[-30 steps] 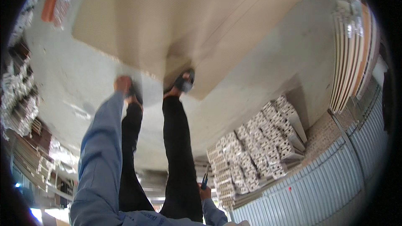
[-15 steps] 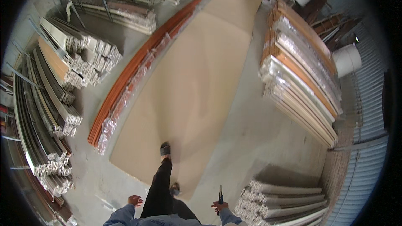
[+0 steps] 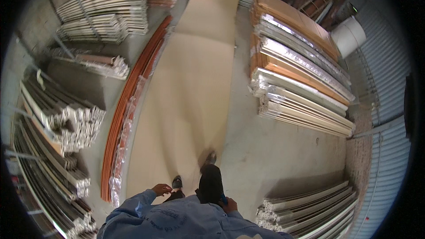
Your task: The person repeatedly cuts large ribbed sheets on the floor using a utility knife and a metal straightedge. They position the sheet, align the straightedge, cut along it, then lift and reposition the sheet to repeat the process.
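Note:
My right hand is closed around a utility knife, held low beside my right thigh. Only a bit of its blue body shows, and the blade is not visible from here. On the other side, my left hand hangs near my left leg, empty, with loosely bent fingers apart. Beneath my feet a long tan cardboard sheet lies flat on the floor and stretches away ahead, with a crease across its far part. Neither hand touches the sheet.
Reddish-brown strips, partly in clear plastic, lie along the sheet's left edge. Stacked pale profiles and dark lengths stand farther left. Wrapped bundles are piled at right, with more profiles near the lower right.
I have stepped forward along the sheet, with my right foot now ahead. The utility knife, earlier upright with its blade visible, is now mostly hidden by my hand and leg.

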`<action>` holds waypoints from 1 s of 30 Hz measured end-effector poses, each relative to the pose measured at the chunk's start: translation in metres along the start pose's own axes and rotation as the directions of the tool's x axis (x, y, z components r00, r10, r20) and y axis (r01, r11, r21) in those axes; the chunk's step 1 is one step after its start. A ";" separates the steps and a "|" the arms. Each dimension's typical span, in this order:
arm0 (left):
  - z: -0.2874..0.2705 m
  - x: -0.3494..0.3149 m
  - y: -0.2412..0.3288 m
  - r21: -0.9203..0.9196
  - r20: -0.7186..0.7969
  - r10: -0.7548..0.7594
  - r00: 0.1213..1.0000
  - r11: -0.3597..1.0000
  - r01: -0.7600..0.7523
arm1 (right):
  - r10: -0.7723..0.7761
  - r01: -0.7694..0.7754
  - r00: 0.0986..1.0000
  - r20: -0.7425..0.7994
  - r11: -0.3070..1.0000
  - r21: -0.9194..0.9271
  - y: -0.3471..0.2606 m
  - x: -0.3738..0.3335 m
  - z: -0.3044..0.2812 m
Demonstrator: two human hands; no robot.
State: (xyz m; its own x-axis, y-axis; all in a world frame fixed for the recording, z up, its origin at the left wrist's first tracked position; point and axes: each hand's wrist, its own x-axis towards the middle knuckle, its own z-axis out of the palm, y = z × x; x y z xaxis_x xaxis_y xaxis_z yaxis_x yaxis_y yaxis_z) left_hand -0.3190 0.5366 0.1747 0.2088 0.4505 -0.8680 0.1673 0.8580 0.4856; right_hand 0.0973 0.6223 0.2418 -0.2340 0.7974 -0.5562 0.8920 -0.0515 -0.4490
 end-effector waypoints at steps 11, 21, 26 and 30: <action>-0.075 0.046 0.332 0.442 -0.284 0.233 0.930 0.893 -0.088 | -0.043 -0.098 0.950 0.311 0.901 0.422 -0.026 0.274 -0.208; -0.203 0.133 0.578 0.140 0.068 0.209 0.976 0.966 -0.217 | -0.037 -0.353 0.767 0.641 0.810 0.469 -0.040 0.507 -0.316; -0.331 0.201 0.703 0.099 0.370 0.098 0.924 0.985 -0.144 | -0.219 -0.340 0.792 0.570 0.617 0.709 -0.124 0.597 -0.398; -0.409 0.237 0.745 0.200 0.392 0.032 0.919 0.973 -0.120 | -0.076 -0.520 0.658 0.749 0.674 0.525 -0.242 0.730 -0.444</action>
State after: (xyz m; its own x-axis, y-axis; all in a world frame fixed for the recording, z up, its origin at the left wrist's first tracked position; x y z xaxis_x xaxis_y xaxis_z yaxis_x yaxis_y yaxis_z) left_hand -0.5386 1.3832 0.2887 0.5754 0.3453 -0.7415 0.3302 0.7313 0.5968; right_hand -0.1180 1.4835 0.2553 -0.5114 0.0785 -0.8558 0.5195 -0.7651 -0.3805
